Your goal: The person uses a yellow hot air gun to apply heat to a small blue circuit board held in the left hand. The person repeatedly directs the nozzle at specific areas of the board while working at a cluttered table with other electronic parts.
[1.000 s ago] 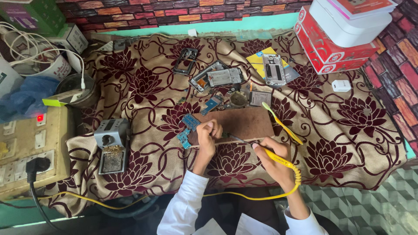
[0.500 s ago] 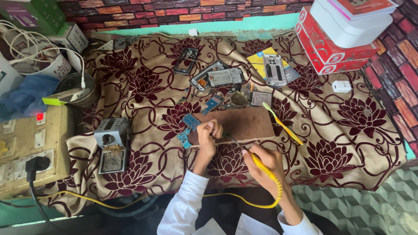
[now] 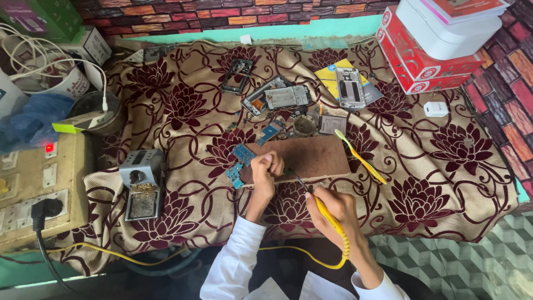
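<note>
While the left hand (image 3: pixel 266 166) sits curled at the near edge of the brown wooden block (image 3: pixel 311 158), its fingers look pinched together on something too small to make out; can't tell what exactly it's gripping; right beside it, off the block's left end, are two little blue circuit boards (image 3: pixel 239 164), touching or nearly touching the fingers. Right hand (image 3: pixel 333 208) is wrapped snug around a yellow soldering iron (image 3: pixel 327 214), held like a pen, thin metal tip angled up-left toward the block's front edge just beside the left hand; its coiled yellow cord loops down past the wrist. Everything's on a floral maroon-and-tan cloth (image 3: pixel 183 111). A yellow toothbrush (image 3: pixel 361 158) lies off the block's right end; stripped phone frames (image 3: pixel 280 97) are scattered further back; the grey soldering iron stand (image 3: pixel 141 180) sits well off to the left, and red and white boxes (image 3: pixel 427 44) are stacked in the far right corner.
</note>
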